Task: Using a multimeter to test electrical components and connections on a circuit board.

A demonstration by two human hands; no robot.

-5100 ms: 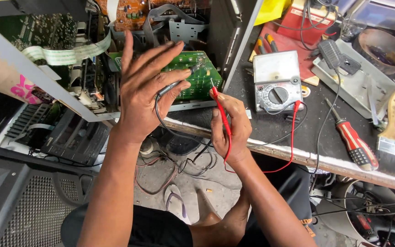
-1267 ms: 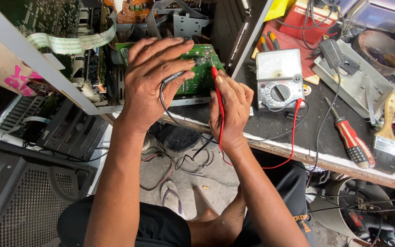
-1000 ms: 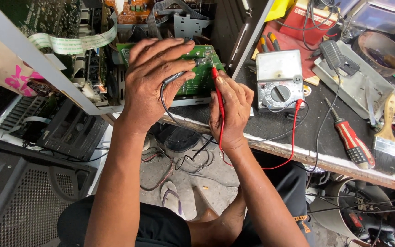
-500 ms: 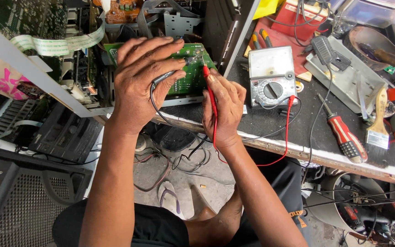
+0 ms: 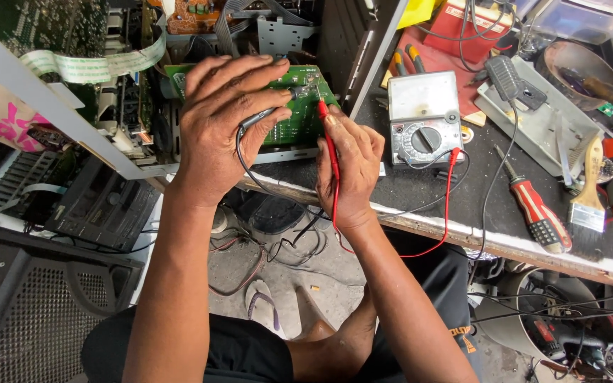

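Left hand [image 5: 225, 120] grasps a black probe [image 5: 260, 119] over a green circuit board [image 5: 294, 113]; right hand [image 5: 349, 167] pinches a red probe [image 5: 329, 145] against it; a meter [image 5: 423, 117] sits nearby.

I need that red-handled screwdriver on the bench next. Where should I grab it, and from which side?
Take the red-handled screwdriver by its thick red and black handle, reaching down from above. It lies flat, shaft pointing away toward the grey tray, with bare bench around the handle; the paintbrush lies just to its right.

Pale rectangular dial face of a grey analog multimeter [image 5: 423, 117] at two o'clock on the bench, red box with a white label [image 5: 475, 20] at one o'clock, pink scrawled marking [image 5: 17, 126] on a pale panel at nine o'clock
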